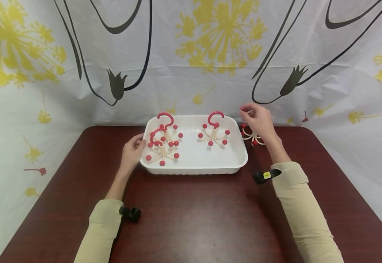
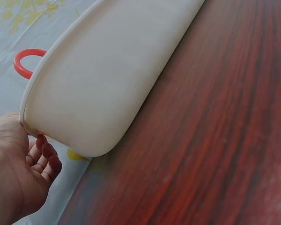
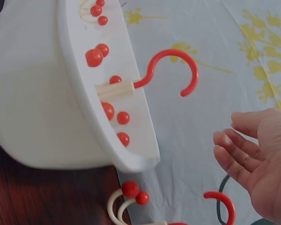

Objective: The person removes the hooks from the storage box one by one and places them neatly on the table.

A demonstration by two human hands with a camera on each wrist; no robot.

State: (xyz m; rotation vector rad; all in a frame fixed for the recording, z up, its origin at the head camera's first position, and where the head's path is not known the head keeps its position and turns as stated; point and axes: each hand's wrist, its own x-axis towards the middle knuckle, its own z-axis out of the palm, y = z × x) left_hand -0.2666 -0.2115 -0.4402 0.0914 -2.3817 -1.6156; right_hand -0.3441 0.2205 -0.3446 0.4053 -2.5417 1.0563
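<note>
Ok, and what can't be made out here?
Head view: the top of the hanger outside the tray, hidden behind the right hand.
Left wrist view: the tray's contents, hidden by its wall except one red hook.
Right wrist view: part of that outside hanger, cut off by the bottom edge.

The left hand (image 2: 16,171) holds a white tray (image 2: 98,79) by its rim; above the hand curves a red hook (image 2: 20,64), rightward the surface (image 2: 210,131).
</note>
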